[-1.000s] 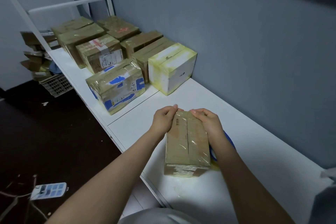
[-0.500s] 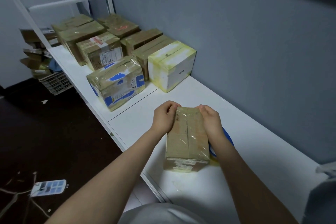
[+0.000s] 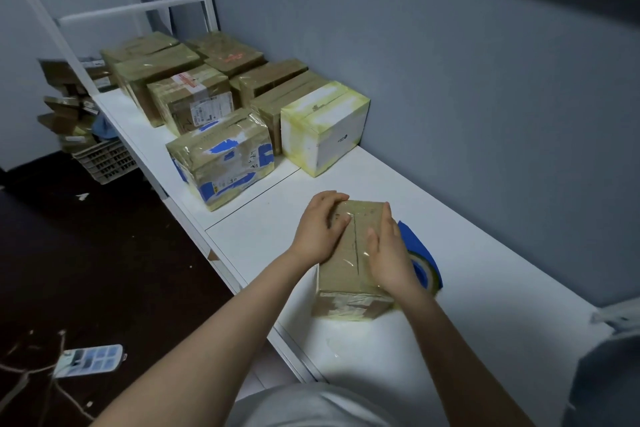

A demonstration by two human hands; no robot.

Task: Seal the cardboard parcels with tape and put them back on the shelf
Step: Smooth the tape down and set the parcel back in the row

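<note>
A small brown cardboard parcel lies on the white shelf in front of me, with glossy clear tape over its top seam and its near end. My left hand lies on the parcel's top left and far corner, fingers bent over the edge. My right hand presses flat on the top right side with straight fingers. A blue tape dispenser lies on the shelf just right of the parcel, partly hidden behind my right hand.
Several taped parcels stand in rows further left on the shelf, nearest a blue-marked box and a white box. The grey wall runs behind. A crate and a power strip lie on the dark floor.
Both hands have slid from the parcel's far end back along its top towards me. My right hand has flattened onto the top. The parcel has stayed in place.
</note>
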